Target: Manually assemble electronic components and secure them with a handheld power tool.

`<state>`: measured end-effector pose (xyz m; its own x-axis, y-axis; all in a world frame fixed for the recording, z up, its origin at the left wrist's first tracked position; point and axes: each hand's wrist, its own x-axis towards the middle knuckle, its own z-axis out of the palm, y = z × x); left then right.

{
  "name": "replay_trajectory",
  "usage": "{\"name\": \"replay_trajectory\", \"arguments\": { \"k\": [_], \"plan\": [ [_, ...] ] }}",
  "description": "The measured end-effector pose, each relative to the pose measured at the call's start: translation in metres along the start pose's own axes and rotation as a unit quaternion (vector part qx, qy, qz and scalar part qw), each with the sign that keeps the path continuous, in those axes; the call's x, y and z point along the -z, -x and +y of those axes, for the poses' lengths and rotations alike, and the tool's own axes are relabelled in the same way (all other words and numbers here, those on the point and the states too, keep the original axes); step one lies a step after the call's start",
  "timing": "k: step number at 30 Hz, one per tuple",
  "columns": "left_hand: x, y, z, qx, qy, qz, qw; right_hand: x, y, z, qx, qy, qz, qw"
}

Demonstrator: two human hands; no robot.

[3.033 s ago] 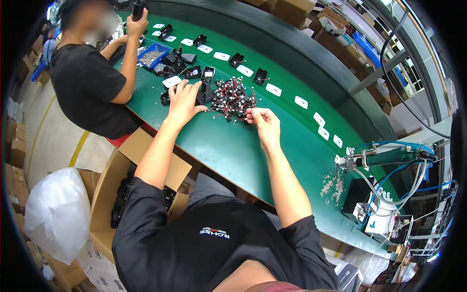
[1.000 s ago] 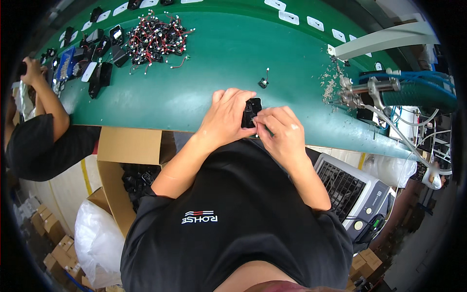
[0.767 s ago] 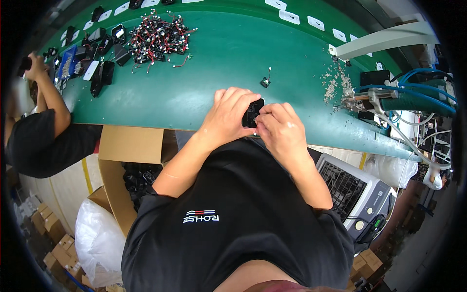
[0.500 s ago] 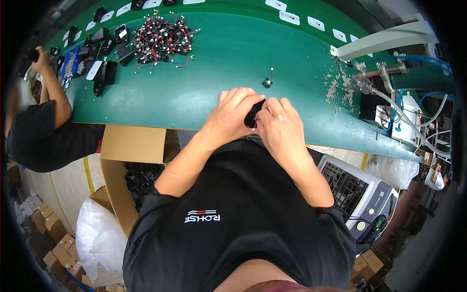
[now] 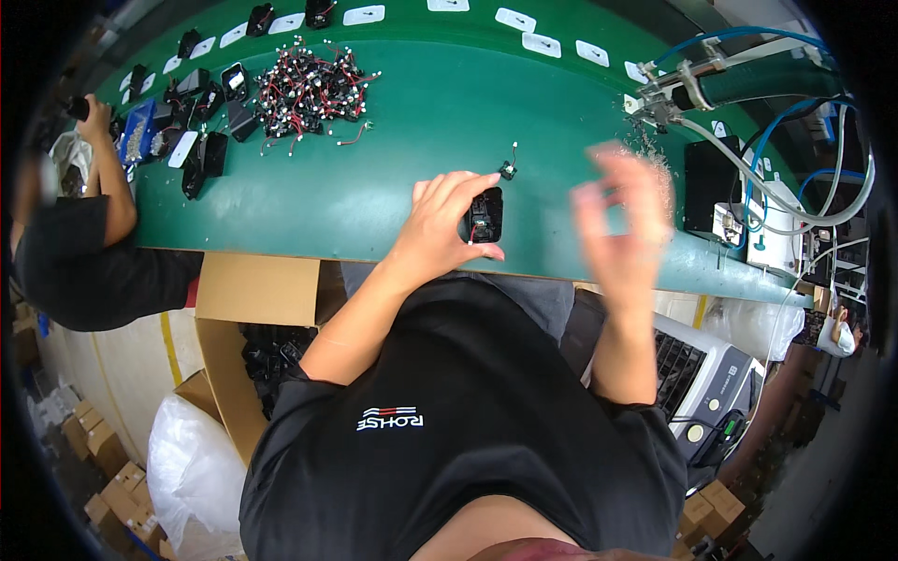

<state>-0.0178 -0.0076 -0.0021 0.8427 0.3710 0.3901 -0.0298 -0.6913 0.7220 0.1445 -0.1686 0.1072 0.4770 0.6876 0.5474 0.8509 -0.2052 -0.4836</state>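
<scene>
My left hand (image 5: 438, 217) grips a small black plastic housing (image 5: 486, 213) over the green worktable, thumb on its near side and fingers along the far side. Its hollow face is up, showing parts inside and a bit of red wire. A small circuit board with a wire lead (image 5: 508, 170) lies just beyond the housing. My right hand (image 5: 625, 210) is off the housing, further right, near a scatter of small pale pieces (image 5: 659, 154). Motion smears its fingers, so I cannot make out whether they hold anything.
A heap of wired parts (image 5: 313, 93) lies at the far left of the table (image 5: 402, 112), beside black housings (image 5: 204, 164) and a blue tray (image 5: 138, 131). A metal arm with hoses (image 5: 692, 89) stands right. A co-worker (image 5: 94, 224) sits left. An open carton (image 5: 257, 288) stands below the edge.
My right hand has let go of the housing and moved right, toward the pale pieces. The left hand keeps its grip, and the housing's inside now shows.
</scene>
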Motion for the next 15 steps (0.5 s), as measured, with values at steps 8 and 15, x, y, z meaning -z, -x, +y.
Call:
{"name": "replay_trajectory", "arguments": {
  "k": [8, 15],
  "plan": [
    [-0.005, 0.001, -0.004, -0.004, 0.002, 0.027, 1.000, 0.066, -0.129, 0.024, -0.131, -0.328, 0.259, 0.899],
    [-0.006, 0.004, -0.003, -0.011, -0.037, 0.035, 0.999, 0.048, -0.099, -0.008, -0.086, -0.391, 0.222, 0.889]
  ]
}}
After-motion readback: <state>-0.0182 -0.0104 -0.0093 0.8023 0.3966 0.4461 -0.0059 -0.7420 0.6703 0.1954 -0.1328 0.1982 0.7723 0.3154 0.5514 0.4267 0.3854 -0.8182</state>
